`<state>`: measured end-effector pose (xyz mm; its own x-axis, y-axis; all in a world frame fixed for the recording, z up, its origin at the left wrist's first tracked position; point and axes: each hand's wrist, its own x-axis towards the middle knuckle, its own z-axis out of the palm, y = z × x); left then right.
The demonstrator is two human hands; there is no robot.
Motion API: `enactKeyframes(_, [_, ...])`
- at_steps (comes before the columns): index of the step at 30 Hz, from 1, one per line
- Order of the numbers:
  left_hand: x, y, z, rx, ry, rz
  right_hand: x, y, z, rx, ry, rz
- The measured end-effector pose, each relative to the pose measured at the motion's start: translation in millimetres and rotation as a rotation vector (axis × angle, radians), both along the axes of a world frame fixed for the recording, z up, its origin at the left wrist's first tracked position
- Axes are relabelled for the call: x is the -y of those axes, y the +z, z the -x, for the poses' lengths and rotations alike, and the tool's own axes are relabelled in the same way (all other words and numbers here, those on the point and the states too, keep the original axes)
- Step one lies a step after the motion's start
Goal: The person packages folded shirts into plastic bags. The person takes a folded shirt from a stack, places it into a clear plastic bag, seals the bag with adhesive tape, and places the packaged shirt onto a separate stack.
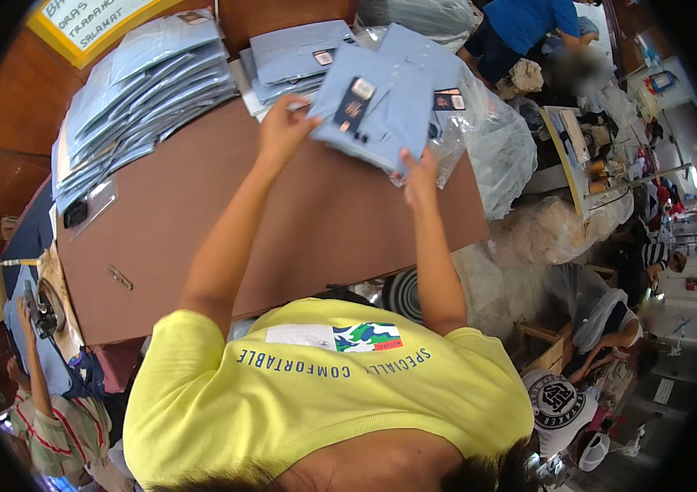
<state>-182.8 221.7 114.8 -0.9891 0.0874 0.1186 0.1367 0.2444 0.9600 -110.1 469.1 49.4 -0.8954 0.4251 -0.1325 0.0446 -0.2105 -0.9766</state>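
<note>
A folded light-blue shirt [393,98] with a dark hang tag is held slightly tilted over the far edge of the brown table [324,209]. At its lower right corner, my right hand [420,176] grips it between thumb and fingers. My left hand [285,131] pinches its left edge. Behind and to the right, partly covered by it, lies another blue shirt [447,100] with a dark tag and clear plastic around it. A short pile of folded blue shirts [291,53] sits just beyond my left hand.
A tall stack of bagged blue shirts [147,90] leans at the far left. Small thread snips [120,277] lie on the table's left part. Clear plastic bags [496,135] bulge past its right edge. Co-workers are at the left, far right and back, one holding an iron [46,312].
</note>
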Motion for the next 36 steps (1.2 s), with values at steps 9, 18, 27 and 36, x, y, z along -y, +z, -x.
enactKeyframes(9, [214.0, -40.4, -266.7, 0.098, 0.496, -0.142, 213.1, -32.2, -113.7, 0.139, 0.625, 0.148])
enactKeyframes(18, [274.4, -80.5, -303.3, 0.069, 0.678, 0.275, 137.1, -17.4, -34.8, -0.105, 0.314, -0.749])
enactKeyframes(27, [216.7, -54.3, -228.8, -0.146, 0.358, 0.285, -7.2, -41.6, 46.8, 0.418, 0.065, -1.23])
enactKeyframes(36, [70.6, -57.8, -158.0, -0.446, -0.054, 0.323, -28.5, -50.9, 60.4, 0.219, 0.137, -1.415])
